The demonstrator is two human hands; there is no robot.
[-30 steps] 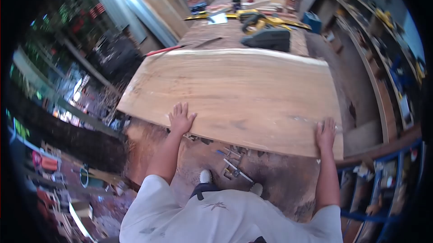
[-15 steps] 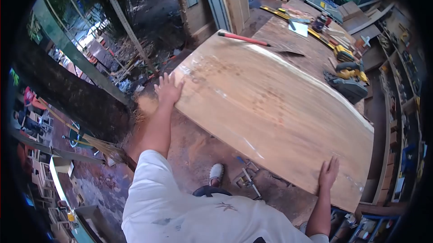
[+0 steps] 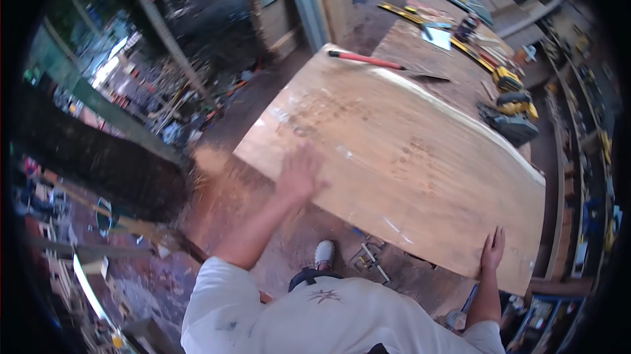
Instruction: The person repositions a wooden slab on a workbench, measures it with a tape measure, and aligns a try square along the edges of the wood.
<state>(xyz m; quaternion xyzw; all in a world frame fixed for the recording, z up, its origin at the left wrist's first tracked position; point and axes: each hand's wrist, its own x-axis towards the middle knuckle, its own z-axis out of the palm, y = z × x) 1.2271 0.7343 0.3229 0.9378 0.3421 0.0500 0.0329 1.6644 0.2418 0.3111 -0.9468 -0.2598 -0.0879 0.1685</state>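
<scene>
A broad wooden slab [image 3: 394,150] with a pale, wavy far edge lies across the work surface in front of me. My left hand [image 3: 302,171], smeared by motion, is at the slab's near edge toward the left, its fingers spread; whether it touches the wood I cannot tell. Near the right end, my right hand [image 3: 493,250] rests flat on the slab with its fingers extended. A long red tool [image 3: 368,59] with a dark end lies along the slab's far left corner.
A yellow-and-black power saw [image 3: 509,117] stands beyond the far edge. Behind are a yellow level [image 3: 401,13], a white sheet [image 3: 436,38] and wood offcuts. Shelves line the right side. A metal clamp [image 3: 371,259] is below the near edge, and a dark trunk [image 3: 98,170] is at left.
My left hand has moved from the slab's left end rightward along the near edge. My right hand stays near the right end, and the view has shifted slightly.
</scene>
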